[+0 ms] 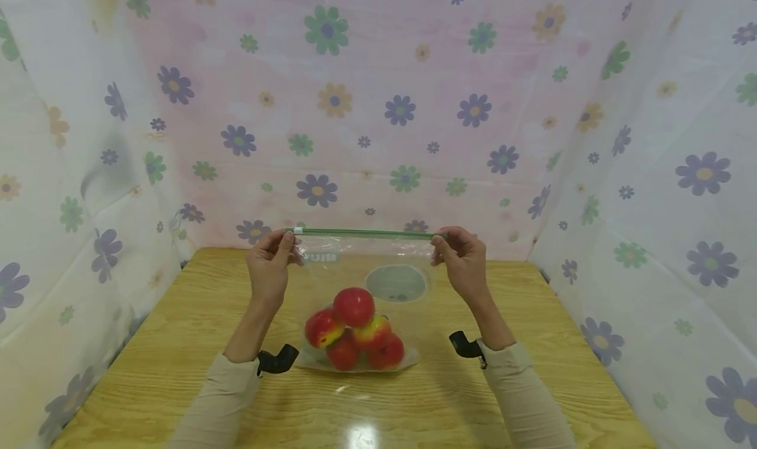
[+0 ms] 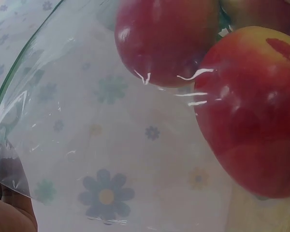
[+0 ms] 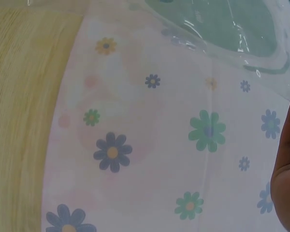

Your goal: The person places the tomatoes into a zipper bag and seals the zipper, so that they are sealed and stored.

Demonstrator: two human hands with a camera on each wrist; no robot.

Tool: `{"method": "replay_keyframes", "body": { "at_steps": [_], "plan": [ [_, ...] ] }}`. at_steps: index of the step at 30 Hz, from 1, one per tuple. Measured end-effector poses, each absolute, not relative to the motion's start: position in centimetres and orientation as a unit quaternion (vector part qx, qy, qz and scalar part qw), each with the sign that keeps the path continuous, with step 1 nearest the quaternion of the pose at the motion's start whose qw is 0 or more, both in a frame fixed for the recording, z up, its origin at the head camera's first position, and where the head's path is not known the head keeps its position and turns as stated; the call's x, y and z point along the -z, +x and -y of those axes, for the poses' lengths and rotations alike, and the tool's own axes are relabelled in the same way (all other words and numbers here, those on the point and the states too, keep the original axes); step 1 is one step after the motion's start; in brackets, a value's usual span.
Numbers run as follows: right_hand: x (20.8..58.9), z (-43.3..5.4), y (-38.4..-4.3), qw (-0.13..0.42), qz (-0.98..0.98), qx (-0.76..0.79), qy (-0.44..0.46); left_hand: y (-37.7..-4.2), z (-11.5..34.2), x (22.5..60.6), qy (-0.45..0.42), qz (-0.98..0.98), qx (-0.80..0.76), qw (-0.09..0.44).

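Note:
A clear zip bag (image 1: 319,281) with a green zip strip (image 1: 367,233) hangs upright between both hands in the head view. Several red and yellow apples (image 1: 355,307) lie piled in its bottom, which is at the table. My left hand (image 1: 271,265) pinches the top left corner beside the white slider (image 1: 298,230). The top right corner is pinched by my right hand (image 1: 464,261). Through the film, the left wrist view shows an apple (image 2: 251,116) up close. An oval grey-green label (image 3: 222,24) on the bag fills the top of the right wrist view.
The wood-grain table (image 1: 177,344) spreads out under the bag. Flower-printed cloth walls (image 1: 367,107) enclose it at the back and on both sides. A black wrist mount (image 1: 278,359) is strapped to the left sleeve, and another black mount (image 1: 465,345) to the right.

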State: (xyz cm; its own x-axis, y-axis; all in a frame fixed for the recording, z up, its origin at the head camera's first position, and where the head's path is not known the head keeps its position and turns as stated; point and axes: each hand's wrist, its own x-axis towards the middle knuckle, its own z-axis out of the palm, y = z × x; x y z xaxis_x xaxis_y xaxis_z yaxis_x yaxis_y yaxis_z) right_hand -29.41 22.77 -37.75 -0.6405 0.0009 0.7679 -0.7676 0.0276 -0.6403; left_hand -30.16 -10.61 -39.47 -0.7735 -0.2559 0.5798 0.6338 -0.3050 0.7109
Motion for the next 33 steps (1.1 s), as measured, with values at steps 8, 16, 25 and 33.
{"method": "replay_keyframes", "body": {
  "at_steps": [8,16,25,33],
  "plan": [
    [37.8,-23.2,-29.4,0.29,0.656,-0.634,0.289,-30.1,10.5,39.6,-0.175,0.524,0.784,0.284],
    [37.2,-23.3,-28.7,0.24,0.709,-0.615,0.248,-29.8,10.7,39.3,-0.163,0.541,0.768,0.302],
    [33.4,-20.9,-25.6,0.294,0.755,-0.555,0.191,-29.6,10.6,39.4,-0.174,0.531,0.774,0.297],
    [32.3,-17.7,-26.1,0.387,0.695,-0.558,0.237,-29.4,10.4,39.2,-0.172,0.532,0.773,0.301]
  ]
}}
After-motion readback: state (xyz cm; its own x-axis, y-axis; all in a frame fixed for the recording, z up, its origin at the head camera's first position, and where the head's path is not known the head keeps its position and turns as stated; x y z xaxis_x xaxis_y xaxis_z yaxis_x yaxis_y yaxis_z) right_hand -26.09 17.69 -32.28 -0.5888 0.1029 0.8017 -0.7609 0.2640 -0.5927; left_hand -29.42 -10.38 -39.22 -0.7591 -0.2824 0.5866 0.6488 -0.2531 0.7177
